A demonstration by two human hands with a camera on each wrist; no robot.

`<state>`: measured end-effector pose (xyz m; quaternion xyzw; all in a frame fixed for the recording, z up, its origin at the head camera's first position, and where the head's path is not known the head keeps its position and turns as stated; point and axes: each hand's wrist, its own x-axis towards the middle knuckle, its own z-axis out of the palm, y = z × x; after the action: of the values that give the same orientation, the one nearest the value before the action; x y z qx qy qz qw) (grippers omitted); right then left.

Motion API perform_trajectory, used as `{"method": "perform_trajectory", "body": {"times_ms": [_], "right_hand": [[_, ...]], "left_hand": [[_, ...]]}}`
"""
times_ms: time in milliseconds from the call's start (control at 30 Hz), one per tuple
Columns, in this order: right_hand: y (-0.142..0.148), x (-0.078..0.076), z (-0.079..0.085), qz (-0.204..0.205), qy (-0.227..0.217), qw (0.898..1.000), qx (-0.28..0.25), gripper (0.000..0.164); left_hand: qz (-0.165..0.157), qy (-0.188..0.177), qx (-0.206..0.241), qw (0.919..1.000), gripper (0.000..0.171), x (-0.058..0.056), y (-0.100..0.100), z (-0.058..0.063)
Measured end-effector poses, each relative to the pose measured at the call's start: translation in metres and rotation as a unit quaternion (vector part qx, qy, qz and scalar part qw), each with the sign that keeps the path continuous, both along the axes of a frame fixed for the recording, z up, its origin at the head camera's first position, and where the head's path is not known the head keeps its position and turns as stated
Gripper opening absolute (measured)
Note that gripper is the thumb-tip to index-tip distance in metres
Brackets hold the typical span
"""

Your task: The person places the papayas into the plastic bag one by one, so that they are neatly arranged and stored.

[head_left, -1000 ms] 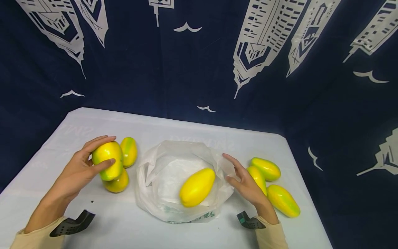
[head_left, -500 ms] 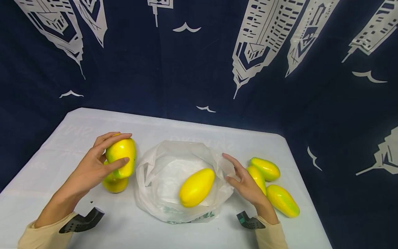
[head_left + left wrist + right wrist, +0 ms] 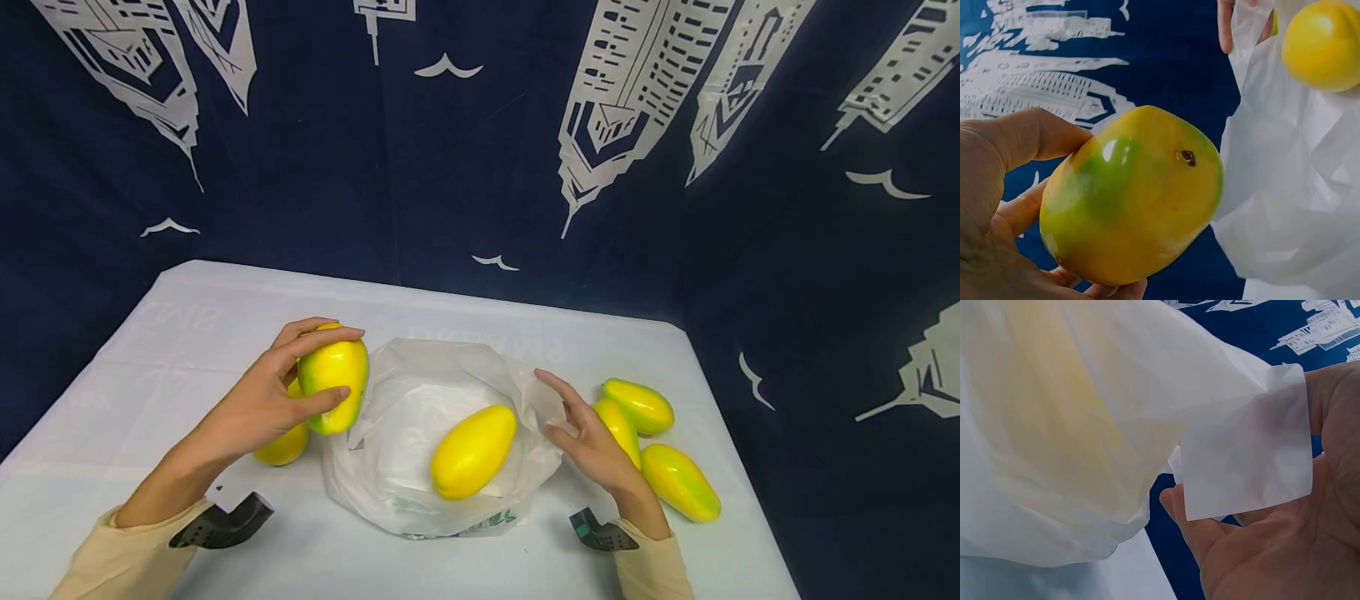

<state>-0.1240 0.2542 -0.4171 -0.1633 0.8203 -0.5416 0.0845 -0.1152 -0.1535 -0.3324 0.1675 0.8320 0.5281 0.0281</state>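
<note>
My left hand (image 3: 270, 392) grips a yellow-green mango (image 3: 335, 379), fingers over its top and thumb on its near side. In the left wrist view, the held mango (image 3: 1135, 194) shows a dark stem spot. It is at the left rim of a white plastic bag (image 3: 397, 492), which stands with its mouth spread. Inside the bag lies a yellow mango (image 3: 474, 452). My right hand (image 3: 596, 446) holds the bag's right edge; in the right wrist view a flap of the bag (image 3: 1247, 462) covers part of the fingers.
Below my left hand a mango (image 3: 283, 447) rests on the white-covered table (image 3: 420, 575), partly hidden. To the right of my right hand lie mangoes (image 3: 681, 483), one partly behind the hand. A dark blue printed curtain (image 3: 450, 167) hangs behind the table.
My left hand has carried its mango to the right, from above the left mangoes to the bag's left rim. The right hand, bag and mango inside it stay put.
</note>
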Motion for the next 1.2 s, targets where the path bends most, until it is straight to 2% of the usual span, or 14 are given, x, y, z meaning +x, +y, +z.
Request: {"method": "perform_trajectory", "body": {"times_ms": [200, 333, 433, 633, 833, 1033, 1200], "right_hand": [[0.0, 0.0, -0.001, -0.002, 0.0, 1.0, 0.003, 0.067], [0.001, 0.001, -0.001, 0.0, 0.0, 1.0, 0.001, 0.067], [0.001, 0.001, 0.0, -0.001, -0.001, 1.0, 0.001, 0.067], [0.001, 0.0, 0.0, -0.002, 0.001, 1.0, 0.004, 0.067], [-0.001, 0.0, 0.001, -0.001, -0.007, 1.0, 0.004, 0.067], [0.0, 0.0, 0.0, 0.0, -0.008, 1.0, 0.001, 0.067], [0.0, 0.0, 0.0, 0.002, -0.007, 1.0, -0.001, 0.067]], "left_hand": [[-0.023, 0.001, -0.037, 0.9991, 0.059, -0.005, 0.012, -0.001], [-0.046, 0.021, -0.044, 0.9978, 0.064, -0.009, 0.021, -0.004], [-0.065, 0.023, -0.048, 0.9965, 0.067, -0.011, 0.029, -0.007], [-0.101, 0.01, -0.057, 0.9932, 0.068, -0.014, 0.043, -0.011], [-0.116, -0.015, -0.065, 0.991, 0.069, -0.017, 0.054, -0.018], [-0.135, -0.045, -0.081, 0.9865, 0.069, -0.02, 0.059, -0.031], [-0.153, -0.038, -0.097, 0.9827, 0.069, -0.019, 0.063, -0.042]]}}
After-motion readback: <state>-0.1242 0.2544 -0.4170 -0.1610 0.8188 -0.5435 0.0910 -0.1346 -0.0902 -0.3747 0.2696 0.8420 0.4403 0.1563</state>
